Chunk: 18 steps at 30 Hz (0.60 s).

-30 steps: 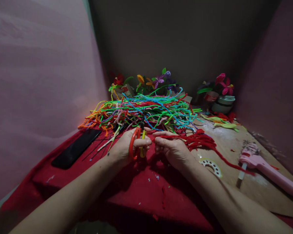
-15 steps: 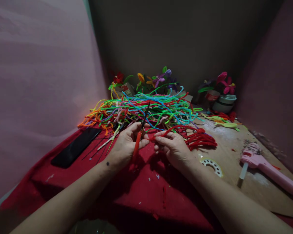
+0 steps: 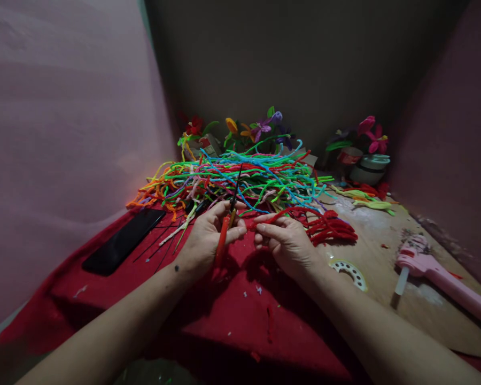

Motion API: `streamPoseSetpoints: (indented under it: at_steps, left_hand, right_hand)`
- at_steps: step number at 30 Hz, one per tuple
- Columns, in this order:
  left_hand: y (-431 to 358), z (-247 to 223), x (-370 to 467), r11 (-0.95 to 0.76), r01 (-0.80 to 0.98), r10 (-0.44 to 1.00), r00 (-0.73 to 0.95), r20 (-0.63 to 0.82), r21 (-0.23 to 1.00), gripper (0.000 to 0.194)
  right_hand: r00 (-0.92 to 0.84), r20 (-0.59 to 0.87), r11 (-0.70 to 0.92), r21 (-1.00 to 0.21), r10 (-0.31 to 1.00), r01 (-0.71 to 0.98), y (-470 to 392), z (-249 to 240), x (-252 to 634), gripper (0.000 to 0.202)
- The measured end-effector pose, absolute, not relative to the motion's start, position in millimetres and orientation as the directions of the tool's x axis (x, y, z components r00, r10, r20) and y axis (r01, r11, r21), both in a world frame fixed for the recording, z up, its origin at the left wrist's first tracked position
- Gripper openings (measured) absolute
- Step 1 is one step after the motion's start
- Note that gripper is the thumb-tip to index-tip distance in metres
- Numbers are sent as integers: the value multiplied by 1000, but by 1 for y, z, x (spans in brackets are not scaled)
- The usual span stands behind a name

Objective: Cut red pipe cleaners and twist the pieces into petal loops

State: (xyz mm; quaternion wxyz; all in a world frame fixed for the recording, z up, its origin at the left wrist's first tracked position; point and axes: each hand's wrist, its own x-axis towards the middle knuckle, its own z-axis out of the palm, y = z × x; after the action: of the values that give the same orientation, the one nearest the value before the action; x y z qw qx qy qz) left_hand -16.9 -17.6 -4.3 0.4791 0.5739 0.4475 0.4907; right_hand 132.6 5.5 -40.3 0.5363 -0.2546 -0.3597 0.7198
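Observation:
My left hand (image 3: 209, 235) is closed around an orange-handled tool (image 3: 223, 238), its long, dark, pointed tip (image 3: 237, 187) rising away from me; whether it is scissors or pliers is unclear. Thumb and fingers of my right hand (image 3: 284, 240) pinch a red pipe cleaner (image 3: 278, 215). A short red stretch of it spans the small gap to my left fingertips, which seem to touch its end. Just beyond my right hand lies a bundle of red pipe cleaners (image 3: 332, 229). A large heap of many-coloured pipe cleaners (image 3: 248, 179) spreads behind both hands.
On the red cloth (image 3: 224, 331) at left lies a black phone (image 3: 123, 241). A pink glue gun (image 3: 436, 272) and a white holed ring (image 3: 348, 274) rest on cardboard (image 3: 436, 334) at right. Fuzzy flowers (image 3: 260, 128) and a lidded jar (image 3: 369, 169) stand behind. Walls close in both sides.
The tool's tip has tilted slightly to the left. Both hands keep nearly the same place and hold; the view has shifted very little.

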Motion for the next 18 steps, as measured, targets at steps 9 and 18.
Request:
streamPoseSetpoints:
  at_steps: [9, 18]
  left_hand:
    - [-17, -5, -16, -126, -9, 984, 128, 126, 992, 38]
    - [-16, -11, -17, -106, -21, 980, 165, 108, 994, 43]
  right_hand:
    - [-267, 25, -161, -744, 963, -648, 7, -41, 132, 16]
    - [-242, 57, -115, -760, 969, -639, 4, -40, 132, 19]
